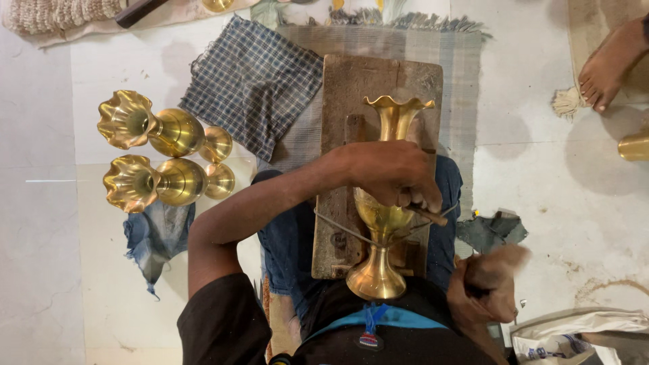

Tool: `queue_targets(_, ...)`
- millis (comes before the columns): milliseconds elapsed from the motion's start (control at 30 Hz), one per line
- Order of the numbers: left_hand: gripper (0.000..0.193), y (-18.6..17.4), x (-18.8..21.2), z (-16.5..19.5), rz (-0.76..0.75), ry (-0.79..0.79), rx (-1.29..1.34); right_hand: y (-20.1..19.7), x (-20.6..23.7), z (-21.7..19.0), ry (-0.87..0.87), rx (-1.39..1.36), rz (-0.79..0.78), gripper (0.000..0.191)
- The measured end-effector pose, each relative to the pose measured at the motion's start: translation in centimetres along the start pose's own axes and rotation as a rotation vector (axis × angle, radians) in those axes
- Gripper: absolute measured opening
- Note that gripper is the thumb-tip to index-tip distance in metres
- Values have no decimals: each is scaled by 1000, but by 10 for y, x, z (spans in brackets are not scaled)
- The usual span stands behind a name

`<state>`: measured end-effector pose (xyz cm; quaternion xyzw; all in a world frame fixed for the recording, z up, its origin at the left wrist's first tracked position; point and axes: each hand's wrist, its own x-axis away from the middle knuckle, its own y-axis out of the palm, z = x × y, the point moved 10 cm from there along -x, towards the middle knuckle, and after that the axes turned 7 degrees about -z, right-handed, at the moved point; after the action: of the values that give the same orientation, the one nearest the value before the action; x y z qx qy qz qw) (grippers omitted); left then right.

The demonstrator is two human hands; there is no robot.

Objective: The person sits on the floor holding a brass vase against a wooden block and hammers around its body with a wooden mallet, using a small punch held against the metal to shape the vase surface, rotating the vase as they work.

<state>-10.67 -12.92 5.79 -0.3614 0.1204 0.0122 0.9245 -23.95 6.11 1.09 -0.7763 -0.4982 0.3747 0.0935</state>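
Head view, looking straight down. Shiny brass vase with a fluted rim [384, 223] lying lengthwise on a worn wooden board [378, 81], foot toward the body, mouth pointing away. Board resting across the lap over blue jeans. Thin cord [338, 228] looped around the narrow waist of the vase.

Left hand [392, 177] reaching across from the left, pressed down on the belly of the vase, fingers curled together over a slim wooden stick [427, 215] held against the metal. Right hand [488, 284] low on the right, just beside the foot of the vase, blurred; fingers bunched, whether clamped on anything cannot tell.

On the white tiled floor [541, 169] to the left: 2 more fluted brass vases [162, 155] lying side by side, mouths leftward, near a blue checked cloth [253, 81]. Scrap of blue denim [155, 236] just below them. Striped grey mat [460, 81] under the far end of the board. Another person's bare foot [608, 67] at upper right.
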Motion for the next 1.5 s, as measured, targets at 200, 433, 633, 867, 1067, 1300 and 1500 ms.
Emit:
queue_targets(200,43,-19,15,3,160,41,178,2,2,4,-19,35,-35,56)
queue_targets(433,41,-15,20,-8,166,-107,181,6,-14,9,302,-136,-148,27)
queue_targets(633,46,-18,25,-2,219,-107,76,-2,-49,-20,164,204,-295,51)
queue_targets(867,49,-24,38,5,347,-181,48,-4,-54,-7,175,-1,-294,29)
queue_targets(1067,55,-18,60,5,475,-345,70,-16,-77,3,160,-130,-337,43)
queue_targets(1300,59,-7,87,15,676,-331,120,-16,-127,5,-31,-114,-443,64)
queue_targets(1500,65,-1,103,12,829,-315,199,-20,-160,12,172,-110,-652,54)
